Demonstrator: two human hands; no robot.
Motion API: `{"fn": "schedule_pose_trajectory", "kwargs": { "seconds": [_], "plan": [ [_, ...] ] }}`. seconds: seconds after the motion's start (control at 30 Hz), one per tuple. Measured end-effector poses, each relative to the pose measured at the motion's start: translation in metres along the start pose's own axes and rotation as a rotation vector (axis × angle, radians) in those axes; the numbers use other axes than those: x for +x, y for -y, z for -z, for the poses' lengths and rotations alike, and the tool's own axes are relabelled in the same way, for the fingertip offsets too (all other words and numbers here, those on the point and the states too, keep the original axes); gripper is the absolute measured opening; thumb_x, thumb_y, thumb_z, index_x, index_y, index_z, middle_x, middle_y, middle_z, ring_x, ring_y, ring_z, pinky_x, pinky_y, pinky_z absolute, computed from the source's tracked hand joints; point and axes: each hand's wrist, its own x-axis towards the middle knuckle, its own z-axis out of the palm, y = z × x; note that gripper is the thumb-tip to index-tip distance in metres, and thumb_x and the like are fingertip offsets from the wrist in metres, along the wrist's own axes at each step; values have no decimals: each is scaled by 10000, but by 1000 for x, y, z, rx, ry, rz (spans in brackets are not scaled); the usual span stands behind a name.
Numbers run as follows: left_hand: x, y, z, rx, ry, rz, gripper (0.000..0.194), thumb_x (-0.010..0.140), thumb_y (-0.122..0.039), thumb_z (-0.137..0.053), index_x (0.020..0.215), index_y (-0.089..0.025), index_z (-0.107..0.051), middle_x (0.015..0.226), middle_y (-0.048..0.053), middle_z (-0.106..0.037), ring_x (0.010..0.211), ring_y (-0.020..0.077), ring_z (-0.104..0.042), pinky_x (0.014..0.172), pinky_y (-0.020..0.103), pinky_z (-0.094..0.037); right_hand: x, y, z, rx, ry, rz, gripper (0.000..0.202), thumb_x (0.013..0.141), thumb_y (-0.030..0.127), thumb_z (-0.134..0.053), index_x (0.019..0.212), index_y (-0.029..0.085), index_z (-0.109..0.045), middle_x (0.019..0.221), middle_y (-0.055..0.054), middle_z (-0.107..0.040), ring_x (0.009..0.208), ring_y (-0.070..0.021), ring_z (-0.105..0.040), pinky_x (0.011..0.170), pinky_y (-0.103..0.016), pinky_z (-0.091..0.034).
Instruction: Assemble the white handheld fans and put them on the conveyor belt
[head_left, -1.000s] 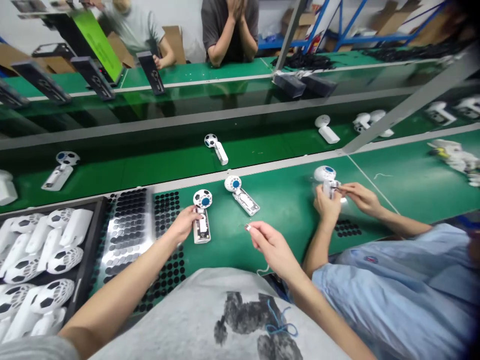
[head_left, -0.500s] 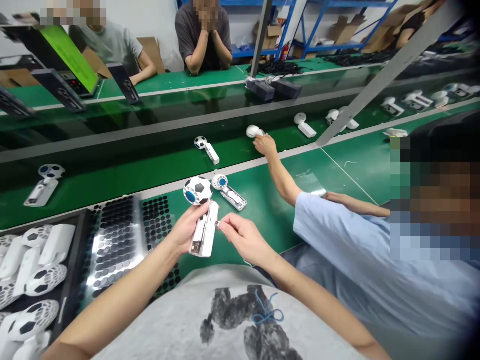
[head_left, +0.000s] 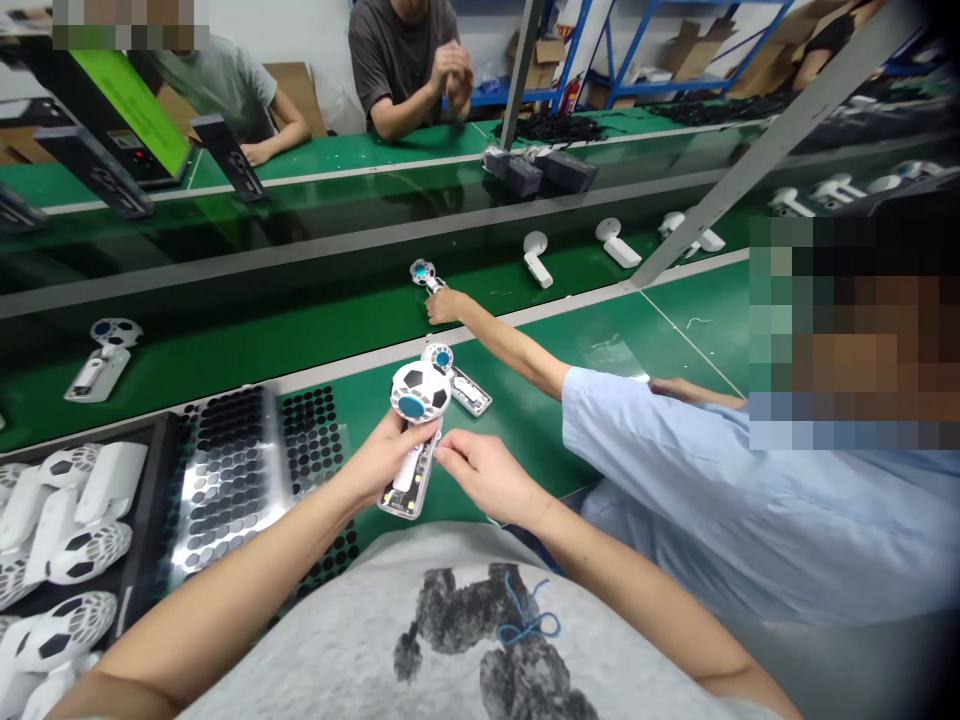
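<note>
By the near edge of the surface (head_left: 525, 420), the left hand (head_left: 384, 455) clamps the device (head_left: 411, 470); the right hand (head_left: 491, 475), pinching cable (head_left: 493, 521), should align squarely.

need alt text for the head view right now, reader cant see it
A person's left hand holds a white soccer-patterned gadget, its handle open, with the right hand at its edge. Farther forward, a co-worker's hand grips a similar gadget.
</note>
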Motion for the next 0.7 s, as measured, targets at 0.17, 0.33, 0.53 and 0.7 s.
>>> {"fn": "schedule_pose_trajectory", "kwargs": {
  "seconds": [0.17, 0.33, 0.53, 0.7],
  "plan": [
    [-3, -3, -2, -49, 15, 145, 421, 670, -276, -674, 1052, -207, -511, 798, -9, -591, 640, 116, -539, 586, 226, -413, 1, -3, -2, 85, 29, -32, 235, 847, 292, -399, 650, 186, -472, 576, 44, -440, 563, -103, -401, 545, -229, -307],
    [-9, -4, 2, -57, 29, 123, 427, 694, -279, -655, 1082, -197, -497, 893, 24, -600, 724, 140, -554, 648, 244, -425, 7, 0, -5, 97, 65, -54, 258, 834, 336, -411, 636, 186, -480, 538, 51, -392, 519, -101, -357, 505, -229, -285],
    [37, -13, 66, 148, -307, -65, 370, 774, -210, -540, 1129, -151, -454, 1068, 94, -581, 869, 167, -551, 749, 263, -419, 16, -17, -16, 116, -10, -156, 323, 786, 458, -444, 680, 185, -581, 535, 12, -473, 516, -143, -444, 473, -254, -345],
    [115, -43, 132, 239, -396, -98, 289, 719, -134, -601, 1001, -105, -545, 963, 128, -623, 835, 197, -574, 734, 297, -435, 21, -25, -24, 119, -140, -248, 270, 683, 514, -546, 666, 262, -641, 541, -22, -569, 584, -238, -581, 455, -318, -448]
  ]
}}
